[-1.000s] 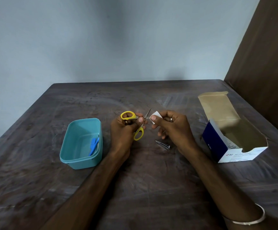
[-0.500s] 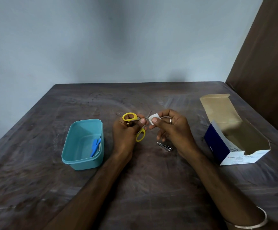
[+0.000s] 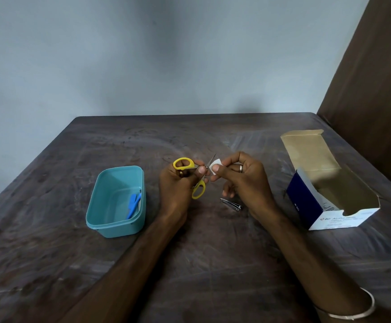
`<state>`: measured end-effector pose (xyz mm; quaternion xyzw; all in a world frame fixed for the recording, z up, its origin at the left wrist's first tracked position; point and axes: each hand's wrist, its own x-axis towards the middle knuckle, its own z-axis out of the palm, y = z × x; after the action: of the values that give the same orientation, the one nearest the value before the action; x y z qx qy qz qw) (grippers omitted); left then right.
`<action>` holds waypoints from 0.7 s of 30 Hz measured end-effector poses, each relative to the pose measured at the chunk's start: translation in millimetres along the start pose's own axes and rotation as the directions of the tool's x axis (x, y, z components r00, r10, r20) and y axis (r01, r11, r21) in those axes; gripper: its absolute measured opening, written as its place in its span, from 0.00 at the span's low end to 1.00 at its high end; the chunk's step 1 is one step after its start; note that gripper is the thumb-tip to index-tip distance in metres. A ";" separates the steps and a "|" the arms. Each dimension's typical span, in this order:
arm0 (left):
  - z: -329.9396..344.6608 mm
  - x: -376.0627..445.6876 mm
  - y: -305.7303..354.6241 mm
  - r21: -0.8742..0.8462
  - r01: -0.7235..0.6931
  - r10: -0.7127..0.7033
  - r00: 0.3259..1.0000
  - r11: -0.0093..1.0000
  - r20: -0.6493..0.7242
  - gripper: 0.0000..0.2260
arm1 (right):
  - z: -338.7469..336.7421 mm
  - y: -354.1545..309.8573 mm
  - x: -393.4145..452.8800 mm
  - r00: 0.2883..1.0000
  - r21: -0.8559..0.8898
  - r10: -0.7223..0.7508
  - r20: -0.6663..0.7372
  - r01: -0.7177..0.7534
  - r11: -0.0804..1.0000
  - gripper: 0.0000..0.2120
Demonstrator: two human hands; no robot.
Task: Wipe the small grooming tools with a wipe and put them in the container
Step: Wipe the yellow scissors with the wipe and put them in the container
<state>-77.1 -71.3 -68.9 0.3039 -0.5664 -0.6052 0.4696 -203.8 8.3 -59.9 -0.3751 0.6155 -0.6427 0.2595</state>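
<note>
My left hand [image 3: 178, 185] grips small yellow-handled scissors [image 3: 185, 165] above the table, blades spread and pointing up and away. My right hand [image 3: 243, 180] pinches a small white wipe [image 3: 215, 167] between thumb and fingers, right against the scissor blades. A metal nail clipper [image 3: 231, 204] lies on the table just below my right hand. To the left stands a teal plastic container [image 3: 117, 227] with a blue tool [image 3: 133, 205] lying inside it.
An opened blue and white cardboard box of alcohol swabs [image 3: 329, 201] sits at the right with its flap up. A brown panel [image 3: 376, 78] rises at the table's far right. The dark wooden table [image 3: 189, 264] meets a pale wall behind.
Both hands stay together at the table's middle; the wipe has shifted slightly along the scissor blades. The view itself has drifted a little.
</note>
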 end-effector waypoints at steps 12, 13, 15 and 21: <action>1.0 0.3 4.0 -0.096 0.109 -0.113 0.993 0.989 -0.042 0.05 | -2.0 -0.3 1.6 0.998 0.034 -0.038 0.046 0.036 0.999 0.06; 1.1 0.5 3.4 -0.100 0.118 -0.123 0.991 0.988 -0.043 0.05 | -0.8 0.5 0.7 0.998 0.029 -0.027 0.056 0.026 0.999 0.06; 1.8 0.0 2.5 -0.095 0.123 -0.127 0.992 0.988 -0.029 0.05 | 2.6 3.2 -0.1 0.999 0.042 0.006 0.052 -0.008 0.999 0.06; 6.6 -5.2 1.4 -0.078 0.117 -0.112 0.991 0.990 0.073 0.05 | 2.1 6.6 1.8 0.995 0.050 0.073 -0.069 -0.070 0.996 0.12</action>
<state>-80.8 -63.8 -67.2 0.2955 -0.5382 -0.6641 0.4266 -204.0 4.9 -66.2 -0.3238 0.6219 -0.6602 0.2693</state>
